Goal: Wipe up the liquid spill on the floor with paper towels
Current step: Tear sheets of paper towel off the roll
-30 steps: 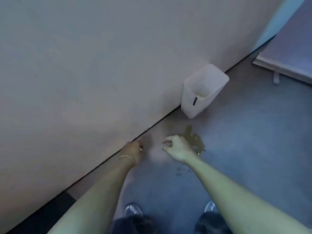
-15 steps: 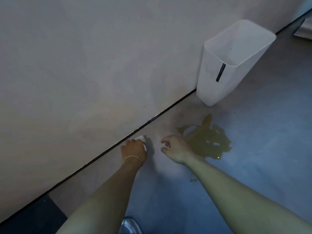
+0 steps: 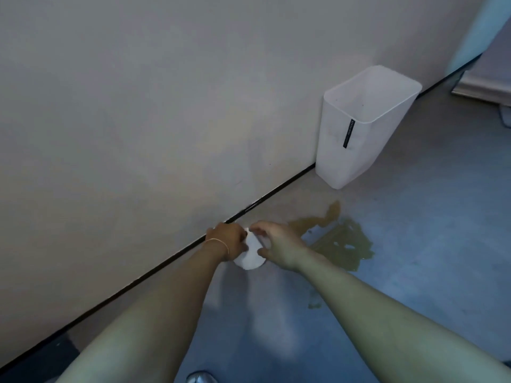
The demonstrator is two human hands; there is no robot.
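Left hand (image 3: 227, 240): fingers curled round the left side of a white paper towel (image 3: 250, 259), gripping it. Thin bracelet (image 3: 218, 242) on that wrist. Right hand (image 3: 279, 250): fingers curled over the top of the towel, thumb against its right edge, so it's holding it too. Both hands meet on the towel, low over the floor (image 3: 414, 286), close to the wall (image 3: 166, 106).

Can't tell if the towel is a wad or a small roll, as it's mostly hidden by the hands. It looks dry and white.

Spill (image 3: 341, 244): brownish puddle on the floor, just right of the right hand, irregular outline, one tongue running toward the wall. The towel isn't in the puddle; it sits just left of it. Small separate splash (image 3: 313, 305) nearer the person, beside the right forearm.

White translucent bin (image 3: 331, 156) stands upright against the wall beyond the spill, near it but not touching, black label strip (image 3: 349, 134) on its corner. Dark line (image 3: 166, 261) along the wall's foot. Shoe tip (image 3: 200, 378) at the bottom edge.
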